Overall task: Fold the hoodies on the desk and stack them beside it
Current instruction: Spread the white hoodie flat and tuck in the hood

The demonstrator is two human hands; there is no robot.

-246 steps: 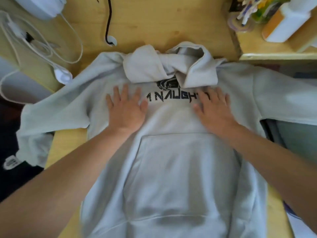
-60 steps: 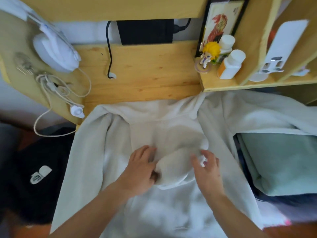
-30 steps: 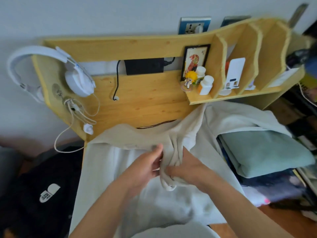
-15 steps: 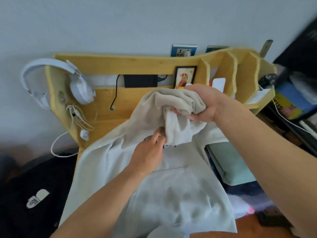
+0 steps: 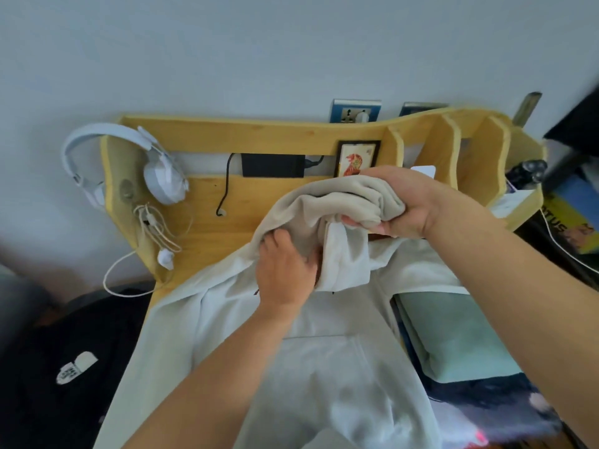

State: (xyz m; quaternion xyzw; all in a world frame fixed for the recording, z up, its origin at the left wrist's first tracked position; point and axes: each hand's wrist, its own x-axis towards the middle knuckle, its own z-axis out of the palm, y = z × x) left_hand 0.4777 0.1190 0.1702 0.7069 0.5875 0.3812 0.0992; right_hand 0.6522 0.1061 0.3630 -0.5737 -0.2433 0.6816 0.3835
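Far right, at about 3 o'clock: yellow book or box cover (image 5: 565, 218) with dark capitals, the visible part reading "TUS"; anything before those letters is cut off. Lower left, at about 8 o'clock: black garment (image 5: 48, 367) with a white logo patch (image 5: 75, 370), print too small and blurred to read. Hoodie (image 5: 324, 377) chest print hidden under the hands; only specks show.
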